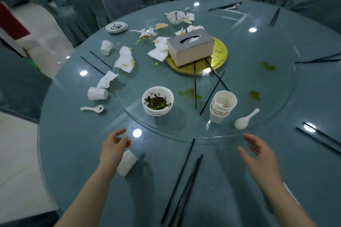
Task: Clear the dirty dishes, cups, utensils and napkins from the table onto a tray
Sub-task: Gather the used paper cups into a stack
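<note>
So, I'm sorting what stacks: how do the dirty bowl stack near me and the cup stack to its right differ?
The bowl stack is low and wide; the cup stack is taller and narrower. The top bowl holds dark sauce and green bits; the top cup looks nearly clean. The bowls sit level; the upper cups lean. Both are white, nested and on the glass turntable.

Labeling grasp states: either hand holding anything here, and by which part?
Nothing is held. Left hand hovers, fingers loosely curled, above a tipped cup; right hand is open over the table.
</note>
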`<state>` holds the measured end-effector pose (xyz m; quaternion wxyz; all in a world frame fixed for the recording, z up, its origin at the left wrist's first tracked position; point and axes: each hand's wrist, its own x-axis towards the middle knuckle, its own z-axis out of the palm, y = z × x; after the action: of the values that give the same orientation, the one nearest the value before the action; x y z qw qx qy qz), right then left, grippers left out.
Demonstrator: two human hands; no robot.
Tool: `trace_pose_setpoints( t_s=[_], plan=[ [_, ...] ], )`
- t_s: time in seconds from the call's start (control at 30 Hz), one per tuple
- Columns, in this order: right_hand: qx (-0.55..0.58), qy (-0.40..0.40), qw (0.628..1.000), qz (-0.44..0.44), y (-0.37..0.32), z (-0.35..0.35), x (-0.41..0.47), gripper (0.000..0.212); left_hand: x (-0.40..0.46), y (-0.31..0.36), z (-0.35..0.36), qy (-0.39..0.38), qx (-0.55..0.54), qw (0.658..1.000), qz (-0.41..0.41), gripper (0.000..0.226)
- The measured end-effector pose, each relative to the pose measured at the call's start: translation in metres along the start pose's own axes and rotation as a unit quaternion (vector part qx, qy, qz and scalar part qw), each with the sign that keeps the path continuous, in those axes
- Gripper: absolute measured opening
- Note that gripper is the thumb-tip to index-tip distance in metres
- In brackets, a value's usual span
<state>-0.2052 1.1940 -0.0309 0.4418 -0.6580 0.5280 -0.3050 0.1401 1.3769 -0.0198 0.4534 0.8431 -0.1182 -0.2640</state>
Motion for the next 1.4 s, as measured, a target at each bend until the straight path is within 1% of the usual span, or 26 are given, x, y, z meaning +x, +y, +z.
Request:
trace_pose_setpoints(
  t_s=[0.07,0.13,0.23,0.27,0.33,0.37,0.43,0.47,0.53,0.67,0.8,0.87,0.93,1.03,1.1,1.17,1.23,1.3,1.4],
  plan=[
    [-0.031,0.008,0.999,0.015,0.001,-0.006,-0.025,0.036,-0.005,-0.01,-0.016,-0.003,0.037,0.999,0.014,0.037],
    [-0.086,0.017,0.996,0.001,0.004,-0.013,-0.046,0.033,-0.01,-0.019,-0.029,-0.02,0.073,0.997,0.015,0.046],
    [-0.208,0.047,0.976,-0.05,0.018,-0.023,-0.068,0.035,-0.016,-0.032,-0.04,-0.091,0.161,0.982,0.021,0.063],
    [-0.257,0.05,0.964,-0.045,0.026,-0.026,-0.073,0.039,-0.018,-0.037,-0.042,-0.118,0.194,0.973,0.027,0.066],
    [-0.332,0.042,0.942,0.014,0.044,-0.035,-0.082,0.053,-0.022,-0.044,-0.043,-0.167,0.237,0.956,0.038,0.065],
    [-0.358,0.037,0.932,0.048,0.053,-0.04,-0.087,0.063,-0.025,-0.048,-0.044,-0.18,0.246,0.951,0.043,0.063],
    [-0.39,0.029,0.915,0.095,0.068,-0.047,-0.096,0.079,-0.028,-0.054,-0.045,-0.175,0.263,0.947,0.06,0.061],
    [-0.388,0.029,0.915,0.109,0.072,-0.048,-0.101,0.081,-0.029,-0.056,-0.045,-0.163,0.274,0.946,0.067,0.06],
    [-0.354,0.033,0.928,0.114,0.076,-0.046,-0.109,0.08,-0.03,-0.059,-0.044,-0.139,0.288,0.944,0.078,0.057],
    [-0.309,0.048,0.944,0.107,0.071,-0.039,-0.121,0.075,-0.038,-0.065,-0.043,-0.115,0.303,0.941,0.094,0.039],
    [-0.206,0.03,0.971,0.118,0.045,-0.018,-0.131,0.07,-0.051,-0.058,-0.037,-0.102,0.291,0.945,0.113,0.021],
    [-0.166,0.021,0.982,0.086,0.029,-0.006,-0.135,0.065,-0.059,-0.05,-0.029,-0.107,0.3,0.94,0.126,0.018],
    [-0.137,-0.001,0.99,0.044,0.01,0.002,-0.135,0.06,-0.066,-0.042,-0.022,-0.119,0.283,0.943,0.126,0.016],
    [-0.094,-0.036,0.995,-0.02,-0.022,0.013,-0.132,0.057,-0.075,-0.03,-0.011,-0.14,0.28,0.94,0.138,0.013],
    [-0.066,-0.057,0.994,-0.06,-0.042,0.019,-0.129,0.06,-0.082,-0.019,-0.004,-0.157,0.295,0.93,0.155,0.013],
    [-0.037,-0.083,0.992,-0.089,-0.059,0.022,-0.126,0.067,-0.089,-0.006,0.004,-0.165,0.329,0.912,0.18,0.013],
    [0.002,-0.109,0.989,-0.095,-0.071,0.025,-0.122,0.073,-0.096,0.008,0.011,-0.17,0.352,0.898,0.203,0.014],
    [0.041,-0.13,0.987,-0.088,-0.08,0.026,-0.118,0.067,-0.102,0.02,0.019,-0.175,0.361,0.89,0.217,0.015],
    [0.028,-0.154,0.982,-0.103,-0.087,0.026,-0.11,0.059,-0.106,0.04,0.03,-0.181,0.347,0.89,0.233,0.012]
  ],
)
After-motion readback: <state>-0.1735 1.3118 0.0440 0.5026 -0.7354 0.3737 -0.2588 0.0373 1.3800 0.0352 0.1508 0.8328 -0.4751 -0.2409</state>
